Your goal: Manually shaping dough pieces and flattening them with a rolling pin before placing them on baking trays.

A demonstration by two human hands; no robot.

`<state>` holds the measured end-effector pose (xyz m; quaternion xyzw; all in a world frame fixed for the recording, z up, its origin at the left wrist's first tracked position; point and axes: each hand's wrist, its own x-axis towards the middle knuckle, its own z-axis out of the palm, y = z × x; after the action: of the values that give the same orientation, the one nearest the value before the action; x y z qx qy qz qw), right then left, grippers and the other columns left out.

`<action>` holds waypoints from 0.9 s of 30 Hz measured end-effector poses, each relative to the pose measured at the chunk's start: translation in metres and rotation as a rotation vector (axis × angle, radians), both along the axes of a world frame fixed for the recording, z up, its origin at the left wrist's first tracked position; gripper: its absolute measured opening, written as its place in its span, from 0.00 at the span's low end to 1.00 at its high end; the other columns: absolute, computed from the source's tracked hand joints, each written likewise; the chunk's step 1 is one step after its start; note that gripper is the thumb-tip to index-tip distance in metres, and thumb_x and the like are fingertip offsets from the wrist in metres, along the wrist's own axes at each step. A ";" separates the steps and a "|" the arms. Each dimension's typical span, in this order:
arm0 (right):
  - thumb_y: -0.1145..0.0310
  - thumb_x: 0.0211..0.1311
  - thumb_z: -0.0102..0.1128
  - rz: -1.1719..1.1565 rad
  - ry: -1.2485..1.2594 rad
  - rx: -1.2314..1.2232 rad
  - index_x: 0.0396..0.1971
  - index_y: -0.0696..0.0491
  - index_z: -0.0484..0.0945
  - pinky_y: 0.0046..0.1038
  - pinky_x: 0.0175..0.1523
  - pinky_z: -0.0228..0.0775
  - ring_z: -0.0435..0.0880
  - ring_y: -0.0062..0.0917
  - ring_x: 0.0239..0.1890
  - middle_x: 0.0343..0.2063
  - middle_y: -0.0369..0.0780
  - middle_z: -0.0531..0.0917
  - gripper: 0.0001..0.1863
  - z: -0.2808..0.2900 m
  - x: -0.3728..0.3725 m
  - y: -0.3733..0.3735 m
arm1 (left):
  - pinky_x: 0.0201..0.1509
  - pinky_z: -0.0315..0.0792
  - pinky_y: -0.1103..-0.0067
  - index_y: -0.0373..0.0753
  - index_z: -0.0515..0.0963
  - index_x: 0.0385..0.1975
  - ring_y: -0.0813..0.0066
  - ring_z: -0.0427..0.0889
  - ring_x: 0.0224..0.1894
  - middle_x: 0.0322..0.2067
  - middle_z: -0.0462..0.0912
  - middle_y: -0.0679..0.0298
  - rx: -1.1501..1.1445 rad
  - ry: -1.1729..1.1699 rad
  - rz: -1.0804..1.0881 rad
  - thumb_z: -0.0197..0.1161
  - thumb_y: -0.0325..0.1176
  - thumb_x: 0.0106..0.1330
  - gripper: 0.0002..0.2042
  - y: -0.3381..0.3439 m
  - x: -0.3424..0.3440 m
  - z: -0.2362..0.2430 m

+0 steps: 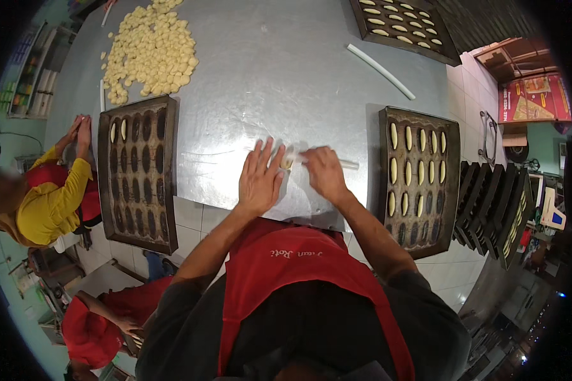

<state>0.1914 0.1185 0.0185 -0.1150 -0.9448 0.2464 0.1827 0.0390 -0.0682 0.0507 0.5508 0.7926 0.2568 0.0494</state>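
Observation:
In the middle of the metal table's near edge, my left hand point(259, 181) lies flat with its fingers stretched out. A small piece of pale dough point(286, 164) sits on the table beside its fingertips. My right hand point(325, 173) is closed over a thin white rolling pin point(349, 165), slightly blurred, and the pin's right end sticks out past the knuckles. The pin's other end is smeared near the dough, so I cannot tell whether it touches it.
A dark moulded tray point(170, 171) at left holds two dough strips; another tray point(384, 184) at right holds several. Small dough pieces point(149, 54) heap at far left. A white tube point(381, 71) lies far right, near a third tray point(452, 54). Co-workers stand at left.

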 end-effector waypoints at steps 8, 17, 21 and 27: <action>0.63 0.66 0.73 -0.147 0.087 -0.003 0.60 0.59 0.80 0.44 0.63 0.73 0.78 0.47 0.57 0.54 0.49 0.83 0.26 -0.001 -0.051 0.008 | 0.86 0.45 0.47 0.34 0.57 0.83 0.39 0.53 0.85 0.83 0.56 0.44 -0.096 0.249 0.044 0.56 0.41 0.79 0.36 0.049 -0.061 -0.031; 0.64 0.62 0.74 -0.464 -0.183 -0.298 0.47 0.56 0.80 0.50 0.59 0.69 0.77 0.47 0.56 0.47 0.45 0.81 0.19 -0.013 0.018 -0.005 | 0.86 0.54 0.57 0.30 0.66 0.77 0.48 0.63 0.81 0.78 0.67 0.47 -0.134 -0.058 -0.285 0.59 0.39 0.78 0.31 -0.042 0.028 -0.037; 0.74 0.59 0.69 -0.449 -0.262 0.028 0.57 0.58 0.80 0.51 0.64 0.67 0.76 0.47 0.61 0.58 0.45 0.82 0.24 -0.004 -0.013 -0.013 | 0.79 0.65 0.57 0.29 0.73 0.69 0.46 0.72 0.73 0.67 0.76 0.47 -0.255 -0.265 -0.024 0.65 0.33 0.73 0.27 0.019 0.010 -0.019; 0.74 0.61 0.60 -0.124 -0.190 0.229 0.73 0.55 0.74 0.49 0.69 0.65 0.72 0.44 0.69 0.75 0.46 0.70 0.36 -0.010 0.006 -0.069 | 0.81 0.61 0.55 0.30 0.64 0.79 0.44 0.66 0.79 0.79 0.65 0.46 -0.141 0.017 -0.192 0.61 0.37 0.77 0.33 -0.027 0.014 -0.033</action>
<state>0.1978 0.0499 0.0090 -0.1742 -0.9709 0.1132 0.1192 0.0529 -0.0951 0.0172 0.6214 0.7528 0.1898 0.1058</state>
